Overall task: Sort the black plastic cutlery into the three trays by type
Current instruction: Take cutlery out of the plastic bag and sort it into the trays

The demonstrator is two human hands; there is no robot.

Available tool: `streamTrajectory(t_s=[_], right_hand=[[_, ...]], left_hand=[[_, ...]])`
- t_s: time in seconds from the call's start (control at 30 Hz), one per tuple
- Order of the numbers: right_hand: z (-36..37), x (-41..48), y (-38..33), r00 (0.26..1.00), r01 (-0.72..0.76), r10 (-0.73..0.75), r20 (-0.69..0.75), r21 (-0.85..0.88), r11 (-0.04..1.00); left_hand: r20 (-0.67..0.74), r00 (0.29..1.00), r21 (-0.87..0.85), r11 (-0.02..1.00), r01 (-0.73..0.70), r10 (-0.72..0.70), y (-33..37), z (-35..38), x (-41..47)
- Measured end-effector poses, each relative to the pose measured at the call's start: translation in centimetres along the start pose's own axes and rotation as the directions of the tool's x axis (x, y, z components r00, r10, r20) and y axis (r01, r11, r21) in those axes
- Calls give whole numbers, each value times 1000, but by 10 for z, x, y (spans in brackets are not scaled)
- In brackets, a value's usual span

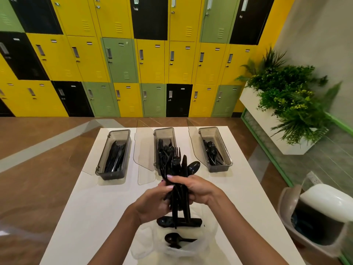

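Both hands meet over the middle of the white table (86,207) and grasp one upright bundle of black plastic cutlery (178,188). The left hand (152,204) curls round the handles from 9 o'clock, and the right hand (196,189) wraps its fingers (172,177) across the front from 3 o'clock. Fork tines, a knife blade and a spoon bowl stick up out of the grip.

Three smoky clear trays stand in a row along the table's far edge, each with its clear lid swung open to its left. From the hands, the knife tray (111,175) lies at 11 o'clock, the fork tray (164,130) at 12 o'clock, partly hidden behind the bundle, and the spoon tray (219,168) at 1 o'clock.

At 6 o'clock, just below the hands, a thin clear plastic bag (198,251) lies on the table with more black pieces on it, among them a loose spoon (172,238).

Off the table, a swing-lid bin (324,203) stands on the floor at 4 o'clock. A white planter of greenery (254,104) is at 2 o'clock, and yellow, green and black lockers (150,60) fill the far wall
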State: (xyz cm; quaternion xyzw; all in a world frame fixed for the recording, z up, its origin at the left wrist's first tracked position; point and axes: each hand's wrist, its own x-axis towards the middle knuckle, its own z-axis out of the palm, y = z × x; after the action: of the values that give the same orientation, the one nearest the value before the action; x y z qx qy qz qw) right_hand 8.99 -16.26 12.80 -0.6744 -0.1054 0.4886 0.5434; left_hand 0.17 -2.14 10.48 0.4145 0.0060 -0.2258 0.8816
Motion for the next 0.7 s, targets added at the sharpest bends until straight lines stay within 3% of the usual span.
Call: streamTrajectory(t_s=[0.07, 0.17, 0.3, 0.43, 0.57, 0.7], right_hand=[[-1, -1, -2, 998, 11, -12, 58, 26, 1000], [0, 0, -4, 991, 36, -40, 131, 32, 999], [-2, 11, 3, 992, 34, -40, 124, 49, 998], [-8, 13, 5, 979, 71, -88, 185, 95, 993], [-13, 13, 4, 967, 187, -210, 146, 156, 970], [-20, 13, 6, 951, 306, -307, -37, 248, 919]], left_hand=[[29, 1000, 25, 1000, 8, -8, 2, -2, 1], [-72, 997, 181, 982, 49, -37, 2, 2, 10], [-163, 985, 311, 944, 107, -58, 5, 7, 17], [-177, 984, 307, 949, 64, -9, 2, 8, 20], [-178, 981, 252, 967, -32, 79, 1, 8, 20], [-224, 963, 244, 965, -92, 148, 2, 3, 19]])
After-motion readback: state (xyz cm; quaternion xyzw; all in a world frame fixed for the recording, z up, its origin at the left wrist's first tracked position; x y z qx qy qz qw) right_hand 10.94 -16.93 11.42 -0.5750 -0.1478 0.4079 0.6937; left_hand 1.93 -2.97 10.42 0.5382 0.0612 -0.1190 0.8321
